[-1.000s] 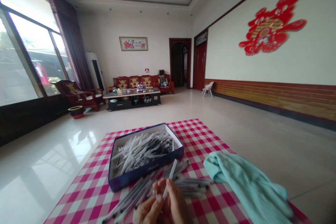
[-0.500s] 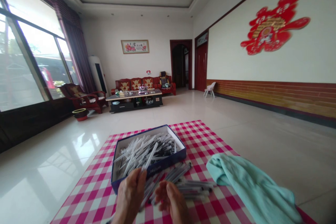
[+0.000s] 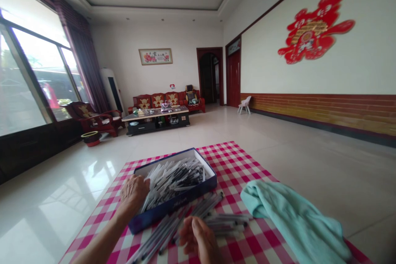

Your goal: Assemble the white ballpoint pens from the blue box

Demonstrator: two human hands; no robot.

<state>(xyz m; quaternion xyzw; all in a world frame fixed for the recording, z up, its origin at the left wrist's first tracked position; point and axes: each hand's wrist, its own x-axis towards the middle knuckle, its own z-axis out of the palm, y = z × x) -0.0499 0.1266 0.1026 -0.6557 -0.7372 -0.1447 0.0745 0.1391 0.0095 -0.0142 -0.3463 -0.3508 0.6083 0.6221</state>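
Note:
A dark blue box point(image 3: 173, 207) with white inner walls is full of slim, translucent pen barrels point(image 3: 168, 173), some with black parts among them. My left hand point(image 3: 135, 189) reaches over the box's left side, its fingertips down at the barrels and mostly hidden. Just in front of the box, my right hand point(image 3: 198, 235) is curled with the thumb over the fingers; whatever lies inside it cannot be made out. Around it, a pile of grey-clear pens point(image 3: 227, 223) with dark ends lies loose on the checked tablecloth point(image 3: 247, 165).
A mint-green cloth point(image 3: 293, 214) lies crumpled at the table's right side. Beyond the table are a low coffee table point(image 3: 157, 119), a red wooden sofa point(image 3: 168, 99), an armchair point(image 3: 93, 117), a pot point(image 3: 91, 138) and a small chair point(image 3: 245, 105).
My left hand has moved left and away from the box's front, where it held up a pale pen barrel, to the box's left side. My right hand stays nearly in place. The view shifts slightly.

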